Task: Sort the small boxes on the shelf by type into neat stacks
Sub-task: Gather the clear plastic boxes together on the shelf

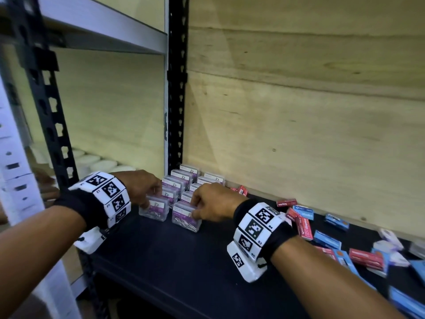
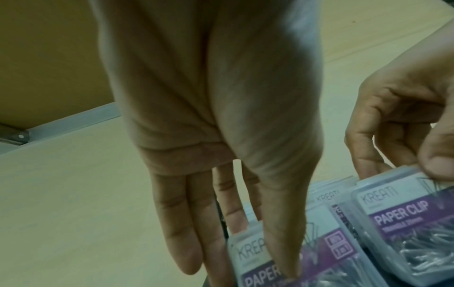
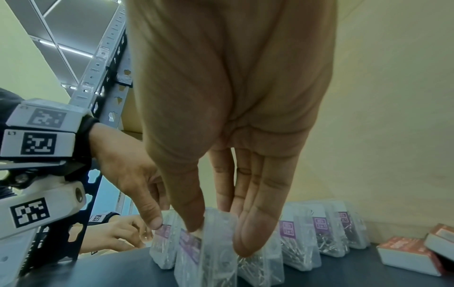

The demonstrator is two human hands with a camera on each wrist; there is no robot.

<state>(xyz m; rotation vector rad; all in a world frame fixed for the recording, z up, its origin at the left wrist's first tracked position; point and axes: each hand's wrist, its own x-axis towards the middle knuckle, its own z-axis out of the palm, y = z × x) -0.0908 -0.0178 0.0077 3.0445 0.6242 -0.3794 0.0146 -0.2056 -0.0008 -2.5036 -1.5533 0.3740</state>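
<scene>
Paper-clip boxes (image 1: pixel 184 187) stand in two neat rows at the shelf's (image 1: pixel 174 256) left corner; left hand (image 1: pixel 142 185) pinches one front box (image 1: pixel 153 211), right hand (image 1: pixel 210 203) grasps the other (image 1: pixel 185 216); red and blue staple boxes (image 1: pixel 326 236) lie scattered rightward, unsorted; likely under halfway.
</scene>
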